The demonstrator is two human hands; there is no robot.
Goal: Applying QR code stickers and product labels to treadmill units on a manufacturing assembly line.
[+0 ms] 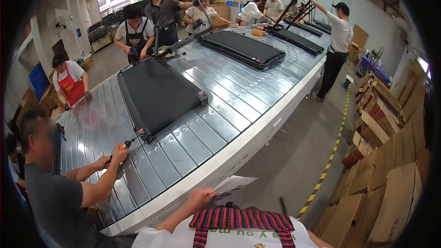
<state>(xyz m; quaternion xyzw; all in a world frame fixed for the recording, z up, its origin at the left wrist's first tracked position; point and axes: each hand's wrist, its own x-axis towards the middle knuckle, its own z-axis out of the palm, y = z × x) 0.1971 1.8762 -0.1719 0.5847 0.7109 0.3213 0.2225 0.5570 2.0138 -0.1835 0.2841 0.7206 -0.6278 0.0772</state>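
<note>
My left hand is closed on a few white printed paper sheets, held in front of my chest beside the conveyor's near edge. The sheets stick out to the right of my fingers and are slightly fanned. A piece of my right forearm shows at the lower edge, but that hand is out of the picture. My white shirt and a red-and-black striped apron fill the bottom middle.
A long metal slat conveyor carries black treadmill decks. At left, a co-worker in grey holds an electric screwdriver to a deck corner. Other co-workers line the conveyor. Cardboard boxes stand right, beyond a yellow-black floor line.
</note>
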